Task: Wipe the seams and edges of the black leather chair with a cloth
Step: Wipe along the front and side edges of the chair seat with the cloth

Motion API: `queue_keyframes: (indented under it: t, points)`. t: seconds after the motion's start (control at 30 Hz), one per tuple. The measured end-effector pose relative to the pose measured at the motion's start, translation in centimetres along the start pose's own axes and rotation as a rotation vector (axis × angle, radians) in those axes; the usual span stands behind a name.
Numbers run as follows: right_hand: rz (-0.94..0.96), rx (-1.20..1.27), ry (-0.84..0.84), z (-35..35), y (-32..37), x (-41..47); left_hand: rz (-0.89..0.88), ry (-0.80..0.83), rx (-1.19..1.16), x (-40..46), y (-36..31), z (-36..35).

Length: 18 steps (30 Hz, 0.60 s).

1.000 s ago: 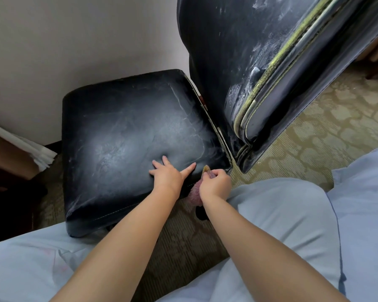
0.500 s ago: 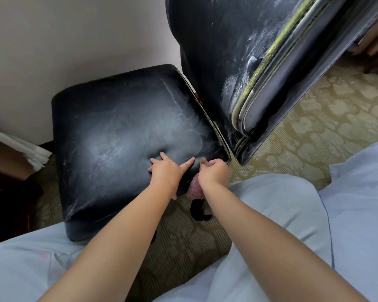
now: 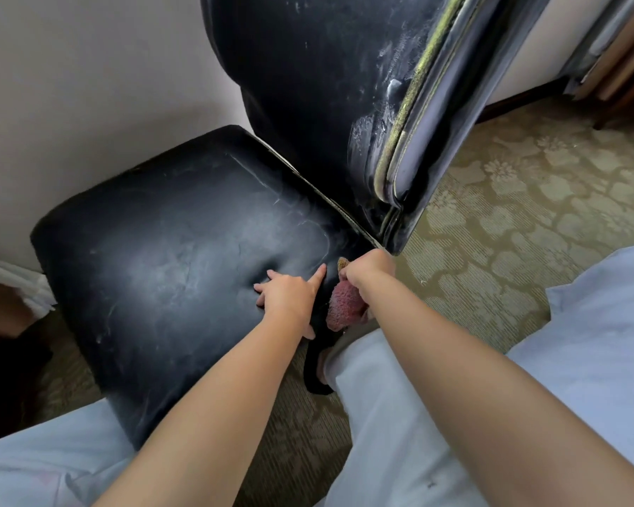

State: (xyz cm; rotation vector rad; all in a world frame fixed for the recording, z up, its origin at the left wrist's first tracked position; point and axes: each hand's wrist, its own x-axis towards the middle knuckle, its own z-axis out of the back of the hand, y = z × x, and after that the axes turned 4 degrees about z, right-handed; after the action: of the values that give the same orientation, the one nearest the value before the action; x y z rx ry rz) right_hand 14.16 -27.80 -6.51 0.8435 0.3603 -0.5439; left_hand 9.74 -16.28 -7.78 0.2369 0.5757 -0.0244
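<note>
The black leather chair's seat (image 3: pixel 169 258) is scuffed and dusty, and its backrest (image 3: pixel 326 86) rises behind it with worn yellowish piping along the edge. My left hand (image 3: pixel 290 292) presses flat on the seat near its right front corner, fingers spread. My right hand (image 3: pixel 368 270) grips a pink cloth (image 3: pixel 344 311) against the seat's right side edge, close to the corner where the seat meets the backrest. Most of the cloth hangs below my fist.
A beige wall (image 3: pixel 88 86) stands behind the chair. Patterned olive carpet (image 3: pixel 509 214) spreads to the right. My knees in light blue trousers (image 3: pixel 399 415) frame the bottom. Wooden furniture legs (image 3: pixel 623 67) show at the top right, and white folded fabric (image 3: pixel 11 283) lies at the left.
My right hand with the cloth has slid along the side edge toward the back corner. My left hand stays pressed on the seat. The camera has shifted closer and tilted.
</note>
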Motion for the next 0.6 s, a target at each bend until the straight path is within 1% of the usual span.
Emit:
queue_keyframes:
  t: [0.1, 0.2, 0.3, 0.37, 0.43, 0.5, 0.57, 0.6]
  points:
    - [0.007, -0.008, 0.011, 1.4, 0.5, 1.2, 0.021, 0.019, -0.006, 0.6, -0.9, 1.0]
    - [0.017, 0.029, -0.012, 2.5, 0.4, 2.2, 0.035, 0.028, 0.01, 0.8, -1.5, 1.7]
    - [0.019, 0.142, -0.042, 3.0, -0.6, 3.1, 0.01, -0.008, 0.084, 1.5, -1.8, 2.0]
    - [0.039, 0.215, -0.06, 3.1, -1.3, 3.3, -0.022, -0.064, 0.136, 2.1, -1.7, 2.1]
    - [0.081, 0.29, -0.079, 3.0, -1.7, 3.2, -0.03, -0.116, 0.188, 2.8, -1.4, 2.7]
    - [0.174, 0.283, -0.072, 2.5, -1.8, 2.6, -0.055, -0.138, 0.205, 3.3, -1.0, 3.7]
    - [0.272, 0.232, -0.063, 1.6, -2.1, 2.3, -0.11, -0.105, 0.222, 3.5, -0.6, 5.2]
    - [0.291, 0.226, -0.072, 1.2, -2.1, 2.3, -0.137, -0.098, 0.228, 3.6, -0.3, 6.0]
